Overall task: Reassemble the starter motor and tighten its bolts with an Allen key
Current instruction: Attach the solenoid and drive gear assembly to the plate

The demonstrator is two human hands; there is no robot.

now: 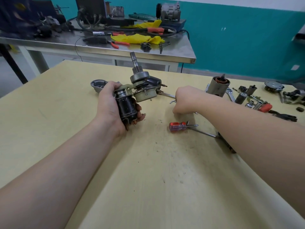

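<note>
**Starter sub-assembly in the left hand, right hand down among the tools**

We see the left hand [113, 103] wrapped around the black solenoid [126, 107] of the partly assembled starter motor [140, 90], holding it up off the yellow tabletop [115, 171]. Thumb on one side, fingers curled round the far side, the solenoid's terminals pointing back toward us at 6 o'clock. From the solenoid the assembly runs up toward 12 o'clock: a pale gear housing, a grey clutch drum, then the splined pinion shaft [134, 61] tilted slightly left.

The right hand [186, 100] sits at 3 o'clock from the assembly, knuckles up, fingers curled down onto the table over thin metal pieces (a bent wire-like end and a rod poke out at its left side). Whether it actually grips one of them we cannot tell; the fingertips are hidden.

Behind the left hand, at 10 o'clock, lies the grey cast nose housing [97, 85]. The armature in its cylindrical case [217, 86] stands upright just past the right wrist, copper windings showing at the top. A red-handled screwdriver [179, 126] lies at 5 o'clock from the assembly, with sockets and small parts [252, 100] spread toward the table's right edge.
</note>
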